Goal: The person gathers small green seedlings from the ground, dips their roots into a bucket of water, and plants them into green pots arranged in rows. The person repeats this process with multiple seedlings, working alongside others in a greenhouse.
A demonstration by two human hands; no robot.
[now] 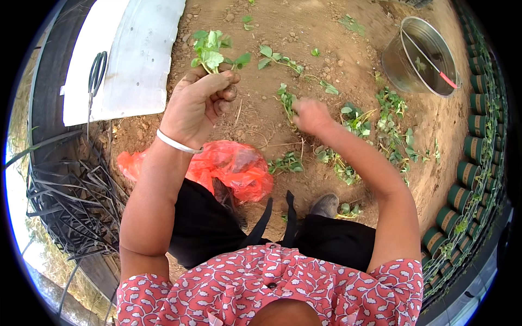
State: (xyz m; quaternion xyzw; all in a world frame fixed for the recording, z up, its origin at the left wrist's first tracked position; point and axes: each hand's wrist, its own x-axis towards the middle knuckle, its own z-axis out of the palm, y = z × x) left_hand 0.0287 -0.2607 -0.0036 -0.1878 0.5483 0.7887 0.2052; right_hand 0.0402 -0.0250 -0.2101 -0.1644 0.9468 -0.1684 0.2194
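Observation:
My left hand [200, 98], with a white bracelet at the wrist, is raised over the soil and pinches the stems of a small bunch of leafy green plantlets [210, 51], leaves upward. My right hand [313, 116] is blurred by motion. Its fingertips are at a leafy sprig [286, 99] on the ground; whether they grip it is not clear. Runners with leaves [285, 62] trail across the soil ahead. More plantlets lie in loose clumps [393, 134] on the right, and another clump [287, 162] is near my knees.
A crumpled red plastic bag [244, 171] lies by my feet. Long-handled scissors [97, 75] rest at a pale panel [138, 65]. A metal bucket [393, 61] holds a red-handled tool [447, 80]. Black strips [73, 203] are heaped left; rows of green pots [473, 148] line the right.

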